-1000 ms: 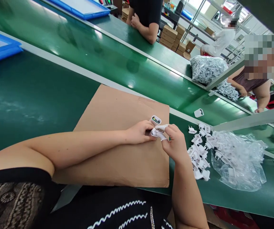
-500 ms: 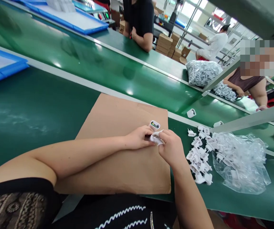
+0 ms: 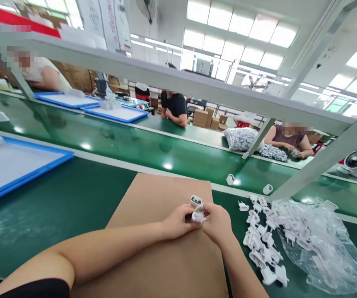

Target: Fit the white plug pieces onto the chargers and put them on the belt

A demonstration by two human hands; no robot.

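Observation:
Over a brown cardboard sheet (image 3: 162,265), my left hand (image 3: 177,221) pinches a small white plug cover (image 3: 198,217) between thumb and fingers. My right hand (image 3: 219,223) grips the same piece from the other side, its fingertips closed and partly hiding it. Just beyond the fingers stands a white charger housing (image 3: 196,200), its open top showing a green circuit board. Whether it touches my left fingers I cannot tell. Right of the cardboard lies a loose pile of white plug covers (image 3: 261,240) with pins.
A clear plastic bag (image 3: 324,248) holding more covers lies at right. Two white housings (image 3: 230,179) sit on the green conveyor (image 3: 129,145) beyond. A metal post (image 3: 321,161) slants down at right. A blue-rimmed tray (image 3: 26,165) lies left. Co-workers sit across the line.
The camera view has tipped upward, so the bench sits lower and more of the room shows. My hands stay together, and the plug cover has turned slightly between the fingers.

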